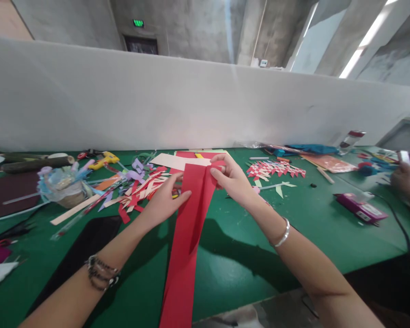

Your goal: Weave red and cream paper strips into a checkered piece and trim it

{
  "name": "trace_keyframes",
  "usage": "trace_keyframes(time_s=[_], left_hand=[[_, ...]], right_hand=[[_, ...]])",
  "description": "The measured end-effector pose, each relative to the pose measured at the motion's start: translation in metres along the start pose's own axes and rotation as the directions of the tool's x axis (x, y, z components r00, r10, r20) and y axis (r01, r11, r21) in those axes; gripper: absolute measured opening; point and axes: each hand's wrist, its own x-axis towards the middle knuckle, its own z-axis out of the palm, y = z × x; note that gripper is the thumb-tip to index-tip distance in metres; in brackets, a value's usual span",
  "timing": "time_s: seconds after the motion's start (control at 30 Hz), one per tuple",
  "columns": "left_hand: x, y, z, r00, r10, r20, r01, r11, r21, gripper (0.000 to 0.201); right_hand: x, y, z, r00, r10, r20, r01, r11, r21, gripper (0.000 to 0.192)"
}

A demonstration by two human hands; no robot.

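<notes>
A long red paper strip [187,237] runs from the middle of the green table toward me, past its front edge, with a lengthwise fold along its right side. My right hand [227,175] pinches the strip's top right corner between thumb and fingers. My left hand [167,196] grips its left edge near the top, thumb on the front and fingers partly hidden behind. Just beyond lie a pale paper strip [171,162] and more red paper. To the left is a heap of cut red and cream strips [143,189]; to the right sits a woven red-and-white paper piece [273,169].
At left are a yellow glue gun [104,160], a plastic-wrapped bundle [63,184] and a black flat object [78,255]. A purple box [360,208] with a cable lies right. Another person's hand [408,180] holds a phone. A white partition [191,105] stands behind.
</notes>
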Motion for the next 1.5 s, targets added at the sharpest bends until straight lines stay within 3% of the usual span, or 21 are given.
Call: trace_keyframes(time_s=[0.07, 0.17, 0.23, 0.33, 0.47, 0.57, 0.8, 1.0, 1.27, 1.5], left_hand=[[0.01, 0.006, -0.002, 0.988, 0.089, -0.123, -0.082, 0.994, 0.067, 0.054], [0.023, 0.024, -0.01, 0.97, 0.171, -0.174, -0.153, 0.982, 0.112, 0.051], [0.031, 0.037, -0.016, 0.986, 0.134, -0.103, -0.133, 0.991, 0.024, 0.042], [0.039, 0.044, -0.02, 0.999, 0.015, 0.048, -0.003, 0.972, -0.233, 0.041], [0.045, 0.036, -0.019, 0.972, -0.119, 0.204, 0.21, 0.831, -0.515, 0.043], [0.046, 0.029, -0.019, 0.957, -0.174, 0.23, 0.281, 0.745, -0.605, 0.04], [0.043, 0.033, -0.028, 0.945, -0.294, 0.142, 0.32, 0.746, -0.585, 0.044], [0.044, 0.033, -0.027, 0.946, -0.319, 0.055, 0.283, 0.734, -0.617, 0.042], [0.043, 0.036, -0.023, 0.932, -0.361, -0.034, 0.254, 0.716, -0.65, 0.042], [0.049, 0.024, -0.021, 0.91, -0.394, -0.132, 0.219, 0.725, -0.653, 0.04]], right_hand=[[0.002, -0.001, 0.001, 0.997, -0.04, 0.069, 0.041, 0.999, -0.006, 0.018], [0.004, -0.003, 0.002, 0.985, -0.068, 0.156, 0.069, 0.998, 0.001, 0.017], [0.006, -0.005, 0.004, 0.978, -0.083, 0.189, 0.084, 0.996, 0.005, 0.019], [0.008, -0.008, 0.007, 0.974, -0.105, 0.199, 0.102, 0.995, 0.022, 0.022], [0.007, -0.01, 0.008, 0.98, -0.112, 0.165, 0.107, 0.994, 0.035, 0.023], [0.006, -0.01, 0.007, 0.988, -0.111, 0.108, 0.107, 0.993, 0.046, 0.02], [0.011, -0.003, 0.011, 0.998, -0.057, 0.015, 0.057, 0.998, 0.04, 0.02], [0.015, 0.003, 0.016, 0.998, 0.056, 0.037, -0.059, 0.995, 0.078, 0.022], [0.012, -0.002, 0.023, 1.0, -0.014, -0.01, 0.015, 0.998, 0.059, 0.017], [0.011, 0.006, 0.023, 0.996, -0.078, -0.034, 0.079, 0.997, 0.02, 0.018]])
